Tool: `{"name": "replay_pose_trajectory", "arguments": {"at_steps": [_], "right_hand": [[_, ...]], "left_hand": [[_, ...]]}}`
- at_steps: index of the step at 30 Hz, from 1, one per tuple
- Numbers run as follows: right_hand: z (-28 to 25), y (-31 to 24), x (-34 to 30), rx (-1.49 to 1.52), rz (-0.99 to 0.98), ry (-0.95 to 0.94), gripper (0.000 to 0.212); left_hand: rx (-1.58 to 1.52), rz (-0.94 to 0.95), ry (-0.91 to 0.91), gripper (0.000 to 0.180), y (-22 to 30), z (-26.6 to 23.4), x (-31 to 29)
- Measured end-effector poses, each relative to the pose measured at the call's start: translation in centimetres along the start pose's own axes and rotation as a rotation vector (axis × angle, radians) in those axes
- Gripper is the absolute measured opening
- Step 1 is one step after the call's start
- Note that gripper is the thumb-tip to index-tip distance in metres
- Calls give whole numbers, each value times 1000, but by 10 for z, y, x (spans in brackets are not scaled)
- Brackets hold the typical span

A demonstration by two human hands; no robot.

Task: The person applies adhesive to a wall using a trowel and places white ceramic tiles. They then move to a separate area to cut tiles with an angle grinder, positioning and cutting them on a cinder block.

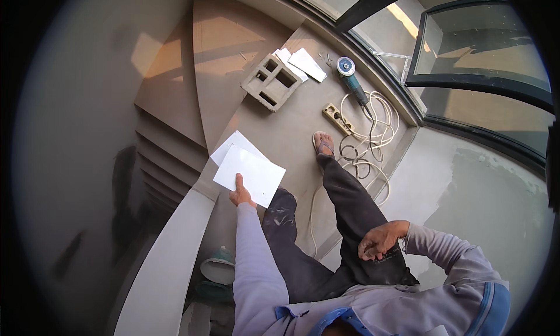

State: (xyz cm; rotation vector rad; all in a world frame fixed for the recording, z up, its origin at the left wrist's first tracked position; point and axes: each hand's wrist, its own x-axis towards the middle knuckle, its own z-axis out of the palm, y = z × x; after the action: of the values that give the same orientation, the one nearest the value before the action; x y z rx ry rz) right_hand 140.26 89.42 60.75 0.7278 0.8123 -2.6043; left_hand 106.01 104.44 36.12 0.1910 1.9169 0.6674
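Note:
My left hand (pixel 241 194) grips a square white tile (pixel 252 173) by its near edge, thumb on top. A second white tile (pixel 228 144) shows from under it; whether that one is held too or lies on the landing, I cannot tell. Over my right thigh rests my right hand (pixel 382 240), its fingers curled in and nothing visible in them. Further off, a grey hollow concrete block (pixel 271 83) stands on the landing, with more white tiles (pixel 307 65) beside it.
An angle grinder (pixel 352 81) lies near the window frame. A power strip (pixel 338 120) and a coiled white cable (pixel 382 123) are right of my foot. Stairs (pixel 166 155) drop away at left beyond a low pale wall (pixel 169 266). A bucket (pixel 218 268) sits beside my left arm.

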Motion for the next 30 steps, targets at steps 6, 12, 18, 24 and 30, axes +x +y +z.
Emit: {"name": "replay_pose_trajectory", "arguments": {"at_steps": [6,12,18,24,30], "right_hand": [[-271,20,39,-352,-47,904,23],[-394,62,122,-461,-66,731,28],[-441,87,221,-193,-178,533,36],[-449,86,295,104,-318,469,31],[-438,89,336,393,-417,470,16]], "left_hand": [[-239,28,81,67,-76,82,102],[-361,20,114,68,-131,113,163],[-391,70,44,72,-160,112,179],[-386,72,8,78,-171,114,181],[-327,32,138,70,-162,115,178]]}}
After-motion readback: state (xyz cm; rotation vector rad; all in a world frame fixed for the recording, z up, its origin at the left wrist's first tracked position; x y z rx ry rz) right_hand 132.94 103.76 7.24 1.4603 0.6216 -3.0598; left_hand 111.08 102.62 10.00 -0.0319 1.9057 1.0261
